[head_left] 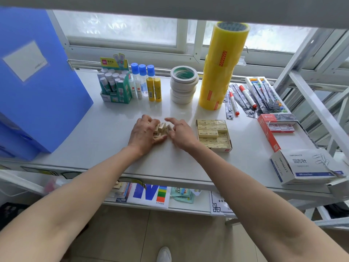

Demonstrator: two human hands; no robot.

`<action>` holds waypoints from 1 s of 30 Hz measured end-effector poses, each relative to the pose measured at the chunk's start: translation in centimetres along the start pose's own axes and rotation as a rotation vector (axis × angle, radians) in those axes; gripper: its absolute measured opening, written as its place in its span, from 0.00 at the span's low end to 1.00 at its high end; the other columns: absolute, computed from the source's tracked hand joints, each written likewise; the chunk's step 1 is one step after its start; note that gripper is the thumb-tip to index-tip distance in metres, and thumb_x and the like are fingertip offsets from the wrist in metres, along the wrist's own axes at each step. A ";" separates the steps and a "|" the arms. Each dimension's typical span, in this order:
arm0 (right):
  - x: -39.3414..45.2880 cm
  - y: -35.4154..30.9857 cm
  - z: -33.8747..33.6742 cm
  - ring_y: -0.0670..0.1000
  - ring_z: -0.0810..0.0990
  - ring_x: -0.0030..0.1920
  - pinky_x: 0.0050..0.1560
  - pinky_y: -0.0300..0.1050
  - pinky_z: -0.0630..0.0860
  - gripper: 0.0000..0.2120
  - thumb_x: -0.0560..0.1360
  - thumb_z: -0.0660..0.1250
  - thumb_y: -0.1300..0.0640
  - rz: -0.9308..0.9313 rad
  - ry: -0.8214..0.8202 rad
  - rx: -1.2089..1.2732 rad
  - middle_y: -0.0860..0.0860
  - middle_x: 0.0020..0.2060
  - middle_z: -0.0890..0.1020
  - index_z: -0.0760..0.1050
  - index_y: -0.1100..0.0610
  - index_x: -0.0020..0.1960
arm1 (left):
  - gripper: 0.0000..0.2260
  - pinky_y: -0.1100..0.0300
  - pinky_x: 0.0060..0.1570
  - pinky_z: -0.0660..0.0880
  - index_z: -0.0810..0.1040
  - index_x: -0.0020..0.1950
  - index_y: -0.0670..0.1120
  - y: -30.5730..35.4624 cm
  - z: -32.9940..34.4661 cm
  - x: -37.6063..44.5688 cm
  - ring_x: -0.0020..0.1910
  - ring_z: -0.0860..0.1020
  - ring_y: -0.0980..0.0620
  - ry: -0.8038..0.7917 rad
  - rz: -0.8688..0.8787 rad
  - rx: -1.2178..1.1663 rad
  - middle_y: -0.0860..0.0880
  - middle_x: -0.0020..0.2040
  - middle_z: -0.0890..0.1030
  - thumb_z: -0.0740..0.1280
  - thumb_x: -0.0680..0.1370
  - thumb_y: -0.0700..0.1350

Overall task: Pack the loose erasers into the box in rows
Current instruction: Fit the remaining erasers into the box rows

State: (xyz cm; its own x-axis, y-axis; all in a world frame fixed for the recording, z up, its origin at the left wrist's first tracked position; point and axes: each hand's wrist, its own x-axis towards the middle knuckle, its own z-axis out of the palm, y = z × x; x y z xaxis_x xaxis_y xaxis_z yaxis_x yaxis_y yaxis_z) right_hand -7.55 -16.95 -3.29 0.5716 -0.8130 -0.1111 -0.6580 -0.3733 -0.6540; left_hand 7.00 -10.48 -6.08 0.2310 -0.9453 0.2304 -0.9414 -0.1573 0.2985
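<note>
Several loose cream erasers [162,128] lie bunched on the white shelf between my two hands. My left hand [144,133] curls around the bunch from the left, with its fingers and thumb closed on several of them. My right hand [179,132] touches the bunch from the right, its fingers spread and its index finger stretched over the top. The eraser box [227,149] stands open just right of my right hand. Rows of erasers fill most of it, and one eraser [207,133] lies on top of the rows.
A blue folder case [37,87] stands at the left. At the back are a glue-stick display box [115,86], bottles, masking tape rolls [184,85] and a tall yellow tape stack [219,69]. Markers, a red box [275,129] and a paper-clip carton [302,167] lie right.
</note>
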 end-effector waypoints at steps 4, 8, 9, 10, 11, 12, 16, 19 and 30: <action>0.3 -0.7 -0.2 0.60 0.77 0.54 0.59 0.48 0.71 0.17 0.79 0.61 0.56 -0.047 -0.055 -0.131 0.58 0.58 0.71 0.70 0.49 0.67 | 0.20 0.50 0.47 0.77 0.78 0.55 0.43 -0.1 0.1 -0.6 0.52 0.75 0.40 0.040 0.009 0.012 0.39 0.56 0.72 0.72 0.73 0.57; 0.3 -0.7 0.0 0.60 0.78 0.53 0.57 0.51 0.73 0.12 0.78 0.62 0.57 -0.063 -0.021 -0.150 0.57 0.56 0.72 0.70 0.53 0.62 | 0.16 0.52 0.37 0.77 0.75 0.53 0.42 0.4 -0.1 -0.6 0.43 0.75 0.41 0.033 0.054 0.055 0.40 0.51 0.71 0.71 0.74 0.53; 0.2 -0.6 0.1 0.60 0.78 0.53 0.56 0.51 0.73 0.13 0.78 0.62 0.56 -0.083 -0.013 -0.170 0.57 0.55 0.73 0.69 0.53 0.62 | 0.15 0.52 0.36 0.76 0.75 0.54 0.42 0.5 -0.1 -0.7 0.41 0.76 0.41 0.031 0.071 0.059 0.40 0.50 0.72 0.70 0.75 0.51; 0.2 -0.6 0.2 0.60 0.78 0.52 0.54 0.51 0.73 0.13 0.78 0.62 0.56 -0.108 -0.007 -0.198 0.56 0.55 0.73 0.69 0.52 0.63 | 0.15 0.52 0.35 0.76 0.74 0.55 0.42 0.6 -0.2 -0.8 0.40 0.76 0.40 0.033 0.087 0.054 0.39 0.48 0.72 0.70 0.75 0.49; 0.1 -0.5 0.3 0.59 0.78 0.52 0.52 0.51 0.73 0.14 0.78 0.62 0.55 -0.132 -0.004 -0.233 0.56 0.55 0.74 0.68 0.51 0.64 | 0.14 0.52 0.34 0.75 0.73 0.57 0.42 0.6 -0.2 -0.9 0.39 0.76 0.40 0.035 0.101 0.037 0.40 0.47 0.73 0.69 0.75 0.48; 0.1 -0.5 0.4 0.59 0.78 0.51 0.50 0.50 0.73 0.15 0.79 0.62 0.54 -0.148 -0.006 -0.264 0.56 0.55 0.74 0.68 0.49 0.65 | 0.14 0.53 0.34 0.74 0.73 0.58 0.42 0.5 -0.2 -1.0 0.39 0.77 0.39 0.041 0.114 0.010 0.40 0.46 0.74 0.69 0.75 0.46; 0.3 -0.3 0.6 0.59 0.78 0.51 0.48 0.49 0.70 0.12 0.80 0.60 0.51 -0.142 0.005 -0.298 0.55 0.53 0.74 0.69 0.48 0.63 | 0.15 0.51 0.37 0.78 0.74 0.57 0.43 0.1 0.0 -1.4 0.44 0.78 0.39 0.038 0.095 -0.021 0.39 0.57 0.72 0.71 0.74 0.47; 0.5 0.0 0.6 0.60 0.78 0.52 0.47 0.48 0.68 0.12 0.79 0.60 0.52 -0.132 0.001 -0.294 0.56 0.53 0.74 0.69 0.50 0.62 | 0.19 0.48 0.49 0.74 0.75 0.60 0.48 -0.3 0.2 -1.6 0.55 0.76 0.38 0.078 -0.020 0.057 0.39 0.63 0.70 0.71 0.73 0.54; 1.0 0.5 0.0 0.57 0.77 0.54 0.52 0.47 0.69 0.12 0.80 0.59 0.50 -0.152 -0.111 -0.280 0.55 0.53 0.74 0.70 0.47 0.63 | 0.18 0.55 0.36 0.71 0.75 0.56 0.44 0.0 -0.9 -1.6 0.44 0.76 0.41 0.012 0.031 0.125 0.40 0.50 0.72 0.68 0.74 0.57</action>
State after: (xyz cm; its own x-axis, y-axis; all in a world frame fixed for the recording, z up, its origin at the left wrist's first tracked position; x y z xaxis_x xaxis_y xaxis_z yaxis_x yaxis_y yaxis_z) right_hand -7.31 -17.91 -3.67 0.7136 -0.6904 -0.1191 -0.6613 -0.6077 -0.4397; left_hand 6.92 -8.74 -5.60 0.2038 -0.9469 0.2487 -0.9712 -0.1634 0.1735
